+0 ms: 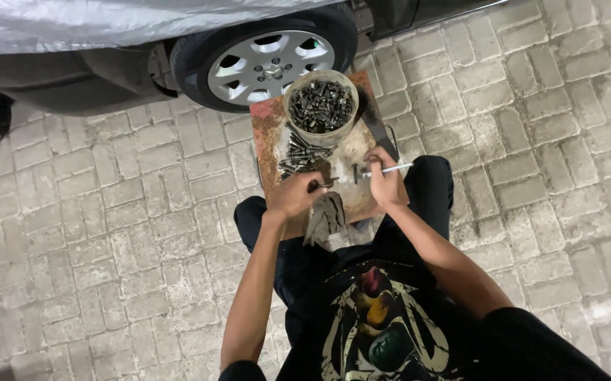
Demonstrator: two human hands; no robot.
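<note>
A rusty metal plate lies in front of me across my knees. On its far end stands a round tub full of dark bolts and nuts. A pile of loose bolts lies just below the tub. My left hand is closed around a small dark bolt at the plate's middle. My right hand grips a slim light-handled tool whose tip points left toward the left hand. A dirty grey rag lies under the left hand.
I sit on a grey brick pavement. A parked car under a silver cover stands just beyond the plate, its wheel right behind the tub. A dark flat bar rests along the plate's right edge.
</note>
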